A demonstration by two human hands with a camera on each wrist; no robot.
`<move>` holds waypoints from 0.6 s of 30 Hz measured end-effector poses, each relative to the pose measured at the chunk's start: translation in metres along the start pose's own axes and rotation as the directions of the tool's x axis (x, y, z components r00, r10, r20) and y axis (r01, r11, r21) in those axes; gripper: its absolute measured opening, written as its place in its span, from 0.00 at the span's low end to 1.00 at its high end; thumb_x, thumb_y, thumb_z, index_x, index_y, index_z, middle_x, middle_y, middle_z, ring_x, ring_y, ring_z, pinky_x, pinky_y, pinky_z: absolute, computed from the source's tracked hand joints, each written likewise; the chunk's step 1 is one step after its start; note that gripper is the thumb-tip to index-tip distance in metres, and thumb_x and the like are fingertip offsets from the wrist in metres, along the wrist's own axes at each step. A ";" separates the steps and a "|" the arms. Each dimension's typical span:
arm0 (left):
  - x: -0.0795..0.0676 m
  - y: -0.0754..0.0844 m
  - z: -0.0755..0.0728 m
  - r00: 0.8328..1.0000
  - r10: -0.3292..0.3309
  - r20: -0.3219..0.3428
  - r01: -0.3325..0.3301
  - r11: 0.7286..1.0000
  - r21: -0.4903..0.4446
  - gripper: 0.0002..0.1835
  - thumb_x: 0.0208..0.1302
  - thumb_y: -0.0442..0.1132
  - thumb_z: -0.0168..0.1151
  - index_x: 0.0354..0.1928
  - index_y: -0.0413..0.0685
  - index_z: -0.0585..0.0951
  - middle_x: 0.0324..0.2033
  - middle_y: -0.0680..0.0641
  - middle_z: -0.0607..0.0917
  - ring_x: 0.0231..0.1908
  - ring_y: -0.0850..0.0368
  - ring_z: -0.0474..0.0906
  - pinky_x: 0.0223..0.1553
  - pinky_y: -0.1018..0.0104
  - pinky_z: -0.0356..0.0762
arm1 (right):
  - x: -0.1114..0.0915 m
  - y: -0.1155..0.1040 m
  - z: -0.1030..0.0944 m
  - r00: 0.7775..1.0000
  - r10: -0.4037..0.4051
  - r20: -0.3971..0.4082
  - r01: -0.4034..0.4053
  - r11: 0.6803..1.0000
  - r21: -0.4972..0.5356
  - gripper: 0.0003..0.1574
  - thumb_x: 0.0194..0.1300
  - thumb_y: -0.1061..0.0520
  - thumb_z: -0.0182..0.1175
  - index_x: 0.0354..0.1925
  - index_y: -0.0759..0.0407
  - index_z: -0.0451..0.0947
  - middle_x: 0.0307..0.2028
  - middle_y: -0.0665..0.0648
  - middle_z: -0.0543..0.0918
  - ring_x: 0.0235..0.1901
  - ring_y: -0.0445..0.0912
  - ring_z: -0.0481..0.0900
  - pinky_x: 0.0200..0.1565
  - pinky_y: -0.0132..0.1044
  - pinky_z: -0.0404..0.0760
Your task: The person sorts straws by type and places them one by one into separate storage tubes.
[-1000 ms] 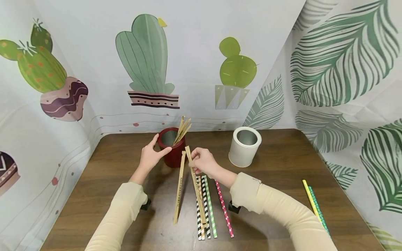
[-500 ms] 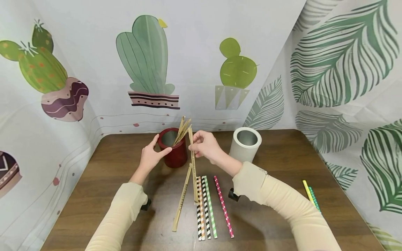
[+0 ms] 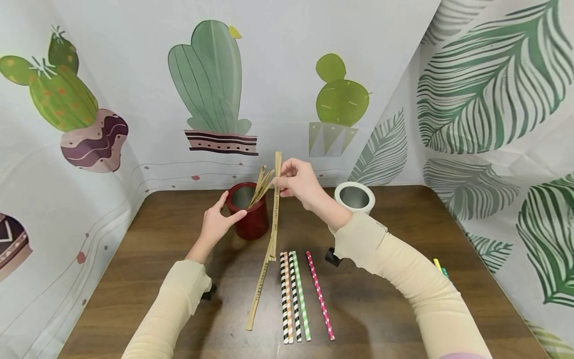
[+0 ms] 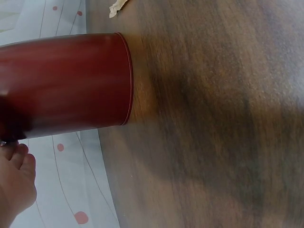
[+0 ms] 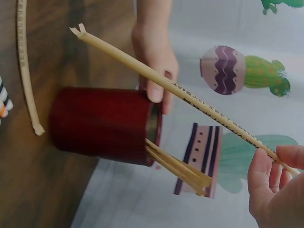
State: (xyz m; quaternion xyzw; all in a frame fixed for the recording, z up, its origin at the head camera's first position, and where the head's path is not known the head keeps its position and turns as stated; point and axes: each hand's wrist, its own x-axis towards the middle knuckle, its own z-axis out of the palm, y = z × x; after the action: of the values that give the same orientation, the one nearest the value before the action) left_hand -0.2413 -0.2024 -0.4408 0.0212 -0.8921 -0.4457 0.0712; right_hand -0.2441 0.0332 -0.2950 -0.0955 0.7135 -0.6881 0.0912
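A dark red can stands upright at the back of the table, and my left hand grips its rim with the thumb at the front. Several paper-wrapped straws lean out of the can. My right hand pinches another paper-wrapped straw near its upper end, just right of the can. In the right wrist view this held straw slants across, in front of the can. One more wrapped straw lies on the table below the can.
Striped paper straws lie side by side at the table's middle, with a pink dotted straw to their right. Behind my right forearm stands a white can, partly covered. A yellow straw tip shows at the right.
My right hand has lifted the wrapped straw up and away from the striped straws, to beside the red can. The wrapped straw on the table has shifted and tilted. My left hand stays.
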 end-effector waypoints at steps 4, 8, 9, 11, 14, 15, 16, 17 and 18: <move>0.000 0.000 0.000 1.000 0.006 -0.005 -0.006 1.000 0.003 0.46 0.44 0.62 0.63 0.66 0.58 0.58 0.62 0.43 0.63 0.58 0.41 0.64 0.55 0.49 0.65 | 0.007 -0.013 -0.002 0.998 -0.021 -0.052 0.024 0.998 0.051 0.14 0.50 0.72 0.58 0.25 0.59 0.64 0.19 0.49 0.70 0.17 0.40 0.73 0.22 0.32 0.78; 0.000 0.000 0.000 1.000 0.009 -0.010 -0.009 1.000 0.013 0.46 0.44 0.61 0.64 0.66 0.57 0.58 0.62 0.41 0.64 0.58 0.41 0.65 0.54 0.49 0.65 | 0.015 -0.022 -0.004 0.992 -0.017 -0.123 0.033 0.992 0.126 0.14 0.51 0.72 0.58 0.25 0.58 0.65 0.21 0.50 0.68 0.17 0.40 0.75 0.22 0.31 0.78; 0.000 0.000 0.000 1.000 0.010 -0.010 -0.010 1.000 0.017 0.46 0.44 0.61 0.64 0.66 0.56 0.58 0.61 0.41 0.64 0.58 0.41 0.65 0.54 0.49 0.65 | 0.017 -0.023 -0.005 0.990 -0.017 -0.137 0.037 0.989 0.145 0.14 0.51 0.72 0.58 0.25 0.58 0.64 0.21 0.50 0.68 0.18 0.41 0.76 0.22 0.31 0.78; 0.000 -0.001 0.001 1.000 0.013 -0.013 -0.013 1.000 0.022 0.46 0.44 0.61 0.64 0.66 0.56 0.58 0.61 0.41 0.65 0.58 0.41 0.65 0.54 0.49 0.66 | 0.020 -0.024 -0.005 0.986 -0.014 -0.163 0.044 0.983 0.180 0.14 0.51 0.72 0.58 0.24 0.58 0.64 0.22 0.51 0.67 0.19 0.41 0.76 0.21 0.30 0.78; 0.001 -0.002 0.001 1.000 0.022 -0.020 -0.021 1.000 0.020 0.46 0.44 0.61 0.64 0.65 0.55 0.58 0.61 0.41 0.65 0.58 0.41 0.65 0.54 0.49 0.66 | 0.025 -0.022 -0.005 0.978 -0.014 -0.207 0.064 0.969 0.239 0.14 0.51 0.73 0.57 0.24 0.58 0.64 0.23 0.51 0.67 0.21 0.41 0.76 0.21 0.29 0.77; 0.001 -0.002 0.001 0.999 0.022 -0.023 -0.022 1.000 0.017 0.46 0.43 0.61 0.64 0.65 0.55 0.59 0.61 0.41 0.65 0.58 0.41 0.65 0.54 0.49 0.66 | 0.027 -0.020 -0.004 0.974 -0.010 -0.224 0.069 0.964 0.258 0.14 0.51 0.73 0.57 0.24 0.58 0.64 0.23 0.52 0.67 0.21 0.41 0.76 0.21 0.29 0.77; 0.001 -0.002 0.002 0.999 0.022 -0.027 -0.021 1.000 0.015 0.46 0.43 0.61 0.65 0.65 0.56 0.59 0.61 0.41 0.65 0.58 0.42 0.65 0.54 0.49 0.66 | 0.028 -0.019 -0.004 0.970 -0.008 -0.242 0.077 0.958 0.277 0.15 0.51 0.73 0.57 0.24 0.58 0.64 0.24 0.52 0.67 0.20 0.41 0.76 0.21 0.29 0.77; 0.001 -0.003 0.002 0.999 0.022 -0.028 -0.021 1.000 0.013 0.46 0.43 0.61 0.65 0.65 0.55 0.59 0.61 0.42 0.65 0.58 0.41 0.65 0.54 0.49 0.66 | 0.030 -0.016 -0.005 0.966 -0.008 -0.259 0.087 0.952 0.293 0.15 0.51 0.73 0.57 0.24 0.58 0.64 0.24 0.52 0.67 0.20 0.41 0.76 0.21 0.29 0.77; 0.001 -0.003 0.002 0.999 0.020 -0.029 -0.020 1.000 0.011 0.46 0.43 0.61 0.65 0.65 0.55 0.59 0.61 0.42 0.65 0.58 0.42 0.65 0.54 0.49 0.65 | 0.031 -0.014 -0.005 0.961 -0.008 -0.275 0.097 0.946 0.309 0.15 0.51 0.73 0.57 0.24 0.58 0.64 0.24 0.52 0.67 0.20 0.41 0.76 0.21 0.29 0.78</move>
State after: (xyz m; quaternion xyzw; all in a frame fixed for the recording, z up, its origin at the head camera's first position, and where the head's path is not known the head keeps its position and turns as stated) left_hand -0.2431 -0.2030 -0.4443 0.0191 -0.8935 -0.4398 0.0884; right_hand -0.2749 0.0292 -0.2807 -0.0038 0.5954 -0.8034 -0.0113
